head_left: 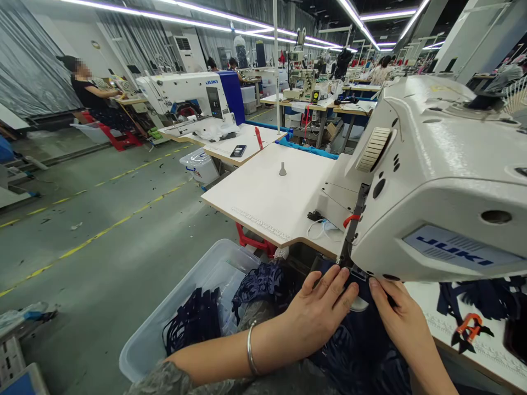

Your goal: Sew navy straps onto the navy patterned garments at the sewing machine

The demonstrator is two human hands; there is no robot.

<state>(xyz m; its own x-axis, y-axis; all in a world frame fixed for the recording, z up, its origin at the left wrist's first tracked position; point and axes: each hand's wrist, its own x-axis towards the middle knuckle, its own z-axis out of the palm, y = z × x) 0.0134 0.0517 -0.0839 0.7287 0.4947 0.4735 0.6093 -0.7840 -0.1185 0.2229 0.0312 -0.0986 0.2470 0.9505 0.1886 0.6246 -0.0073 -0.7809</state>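
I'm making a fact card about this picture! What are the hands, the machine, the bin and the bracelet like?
Left hand: fingers spread out on navy fabric
Right hand: fingertips on the same fabric; pinching or not, hard to tell
Sewing machine: white, marked JUKI, above the hands
Plastic bin: see-through, on the left, with navy strips inside
Bracelet: silver, around the left wrist

You wear a slim silver bangle (250,349) behind your bare left hand (317,315), a mottled grey sleeve (158,379) ending near that elbow, and your right hand (399,312) is bare too.
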